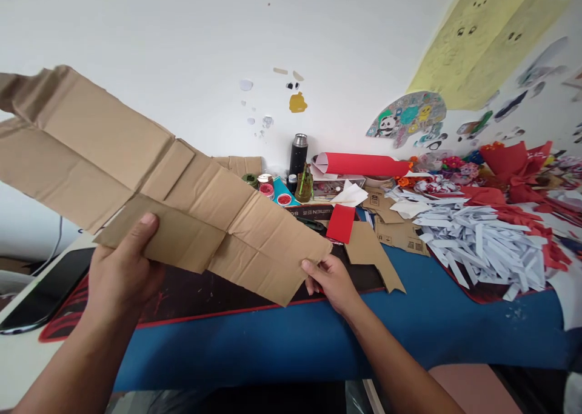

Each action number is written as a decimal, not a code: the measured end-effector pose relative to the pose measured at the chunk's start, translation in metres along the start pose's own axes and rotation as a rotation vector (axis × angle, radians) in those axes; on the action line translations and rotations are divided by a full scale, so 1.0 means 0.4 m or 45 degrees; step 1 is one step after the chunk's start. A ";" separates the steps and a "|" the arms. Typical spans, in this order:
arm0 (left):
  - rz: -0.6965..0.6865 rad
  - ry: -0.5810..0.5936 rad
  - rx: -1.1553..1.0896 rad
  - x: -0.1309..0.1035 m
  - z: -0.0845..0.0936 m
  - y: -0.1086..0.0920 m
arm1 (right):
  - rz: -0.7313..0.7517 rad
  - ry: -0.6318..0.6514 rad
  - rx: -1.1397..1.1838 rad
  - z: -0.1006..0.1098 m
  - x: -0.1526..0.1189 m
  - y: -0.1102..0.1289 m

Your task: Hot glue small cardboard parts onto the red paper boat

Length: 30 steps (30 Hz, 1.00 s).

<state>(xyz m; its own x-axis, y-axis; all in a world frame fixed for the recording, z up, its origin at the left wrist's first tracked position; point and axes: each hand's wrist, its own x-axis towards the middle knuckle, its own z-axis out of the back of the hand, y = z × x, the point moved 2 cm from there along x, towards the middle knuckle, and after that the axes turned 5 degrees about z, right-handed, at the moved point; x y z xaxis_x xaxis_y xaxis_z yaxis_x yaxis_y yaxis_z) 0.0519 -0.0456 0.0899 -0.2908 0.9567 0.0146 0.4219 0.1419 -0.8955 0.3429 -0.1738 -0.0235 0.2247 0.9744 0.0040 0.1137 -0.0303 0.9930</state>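
Observation:
A long, creased sheet of brown cardboard (204, 190) is held up at a slant over the table, high on the left and low on the right. My left hand (127, 262) grips a flap at its lower edge, thumb on the near face and fingers hidden behind. At the lower right corner, my right hand (330, 277) pinches the cardboard between thumb and fingers. Fold lines cross the sheet, and its far left end is crumpled.
A dark desk mat (195, 296) lies on the blue tabletop (254, 341). Behind are a black thermos (299, 154), small paint jars (267, 190) and a red paper roll (364, 164). White paper strips (486, 238) pile up at right; a phone (45, 290) lies left.

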 end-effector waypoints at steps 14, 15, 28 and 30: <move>0.004 0.095 0.003 0.024 -0.017 -0.010 | 0.012 0.040 0.029 0.017 -0.003 0.026; 0.008 0.102 0.010 0.021 -0.020 -0.013 | 0.010 0.038 0.029 0.017 -0.004 0.026; -0.006 0.079 0.029 -0.003 -0.022 0.006 | -0.030 -0.064 0.117 0.012 -0.011 0.003; -0.044 0.028 0.040 -0.013 -0.019 0.011 | -0.056 0.010 0.069 0.001 -0.017 0.001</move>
<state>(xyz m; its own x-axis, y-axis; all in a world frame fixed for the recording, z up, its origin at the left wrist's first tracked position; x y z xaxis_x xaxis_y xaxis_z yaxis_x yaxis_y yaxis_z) 0.0619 -0.0480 0.0895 -0.2854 0.9568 0.0550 0.3846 0.1669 -0.9079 0.3417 -0.1805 -0.0230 0.2109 0.9767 -0.0386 0.1758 0.0009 0.9844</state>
